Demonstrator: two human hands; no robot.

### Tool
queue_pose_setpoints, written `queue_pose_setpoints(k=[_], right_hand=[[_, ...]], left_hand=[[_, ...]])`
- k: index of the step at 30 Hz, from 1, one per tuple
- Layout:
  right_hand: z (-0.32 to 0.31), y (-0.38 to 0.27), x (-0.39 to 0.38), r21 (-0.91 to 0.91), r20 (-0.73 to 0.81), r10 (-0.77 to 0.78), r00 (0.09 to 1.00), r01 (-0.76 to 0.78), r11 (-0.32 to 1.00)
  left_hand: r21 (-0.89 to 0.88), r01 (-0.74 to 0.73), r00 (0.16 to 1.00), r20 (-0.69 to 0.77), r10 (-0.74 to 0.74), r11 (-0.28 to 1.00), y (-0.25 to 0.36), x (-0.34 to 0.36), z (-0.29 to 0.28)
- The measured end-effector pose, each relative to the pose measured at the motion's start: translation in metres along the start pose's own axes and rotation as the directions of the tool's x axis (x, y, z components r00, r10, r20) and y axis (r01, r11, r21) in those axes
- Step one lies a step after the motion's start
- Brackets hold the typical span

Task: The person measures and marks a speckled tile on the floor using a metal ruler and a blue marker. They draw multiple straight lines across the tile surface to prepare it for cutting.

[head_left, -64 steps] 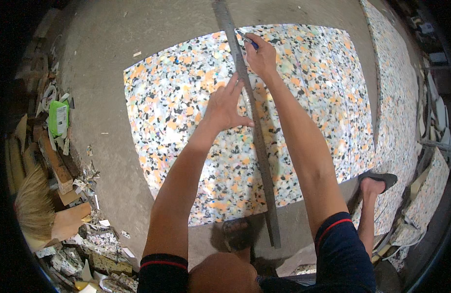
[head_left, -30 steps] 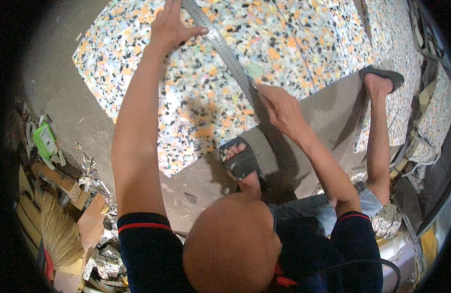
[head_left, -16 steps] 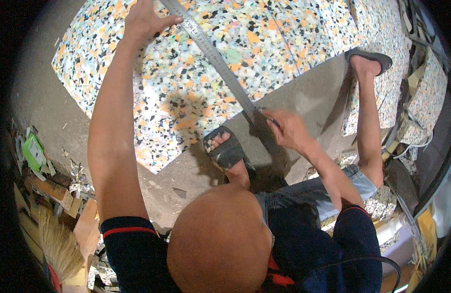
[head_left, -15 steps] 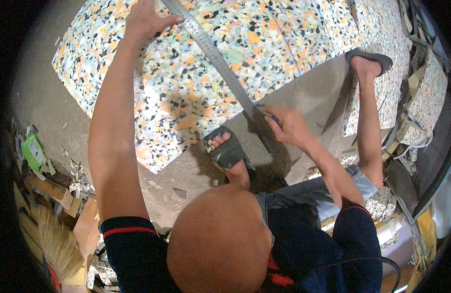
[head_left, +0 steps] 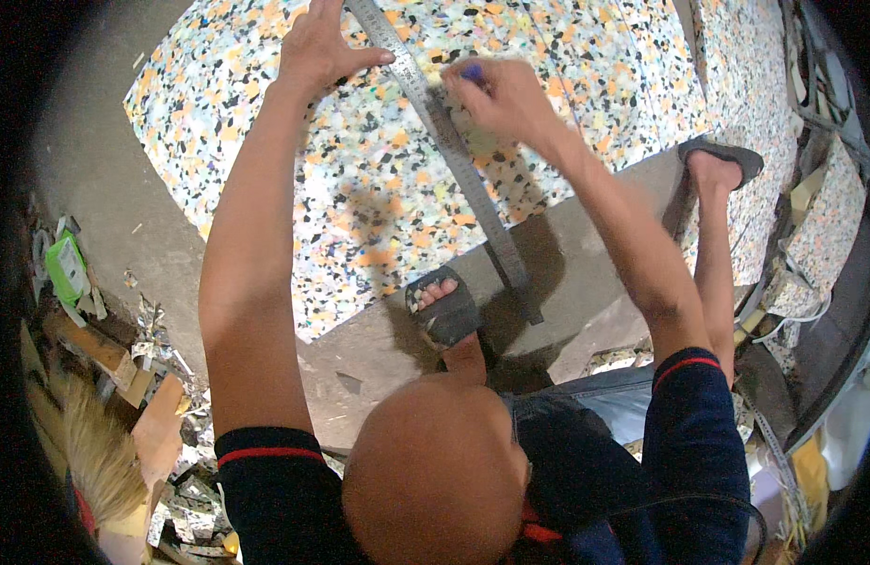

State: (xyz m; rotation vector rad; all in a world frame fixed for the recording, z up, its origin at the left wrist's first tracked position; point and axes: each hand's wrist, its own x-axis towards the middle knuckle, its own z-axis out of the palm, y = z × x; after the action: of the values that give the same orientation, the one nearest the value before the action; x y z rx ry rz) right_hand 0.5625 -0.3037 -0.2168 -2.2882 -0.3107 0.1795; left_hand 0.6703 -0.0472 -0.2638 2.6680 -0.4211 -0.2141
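Looks like the marking step: a multicoloured speckled foam sheet (head_left: 378, 179) lies flat on the concrete floor (head_left: 586, 282) with a long metal ruler (head_left: 454, 151) laid diagonally across it. Left hand (head_left: 317, 47) presses the ruler's far end, fingers spread open and flat. Right hand (head_left: 496, 94) has its fingers pinched closed around a small blue marker (head_left: 471, 71) right at the ruler's edge. I'd say the next stroke needs the ruler pinned firmly so the line doesn't wander.

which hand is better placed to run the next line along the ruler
Right. The right hand already holds a blue marker against the metal ruler, while the left hand is spread flat pinning it on the foam sheet.
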Motion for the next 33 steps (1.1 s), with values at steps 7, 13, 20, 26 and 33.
queue_pose_setpoints(k=[7, 13, 20, 26, 33], right_hand=[[-0.006, -0.009, -0.219, 0.0, 0.092, 0.199, 0.976, -0.2, 0.98], [-0.022, -0.02, -0.24, 0.033, 0.126, 0.292, 0.948, -0.298, 0.954], [-0.022, -0.009, -0.097, 0.205, 0.237, 0.294, 0.926, -0.343, 0.917], [0.009, 0.007, 0.114, -0.024, 0.131, 0.052, 0.99, -0.05, 0.998], [0.028, -0.004, 0.3, 0.07, -0.178, -0.001, 0.984, 0.014, 0.997]], left_hand=[[0.043, -0.003, 1.0, 0.016, 0.002, 0.999, 0.003, 0.006, 0.002], [0.068, 0.029, 0.998, 0.045, -0.032, 0.997, 0.009, 0.005, -0.006], [0.104, -0.002, 1.0, -0.025, 0.004, 0.995, -0.008, 0.005, 0.02], [0.057, 0.057, 0.994, 0.087, -0.062, 0.997, 0.001, -0.003, -0.002], [-0.004, 0.03, 0.999, 0.046, -0.03, 1.0, 0.006, 0.001, -0.006]])
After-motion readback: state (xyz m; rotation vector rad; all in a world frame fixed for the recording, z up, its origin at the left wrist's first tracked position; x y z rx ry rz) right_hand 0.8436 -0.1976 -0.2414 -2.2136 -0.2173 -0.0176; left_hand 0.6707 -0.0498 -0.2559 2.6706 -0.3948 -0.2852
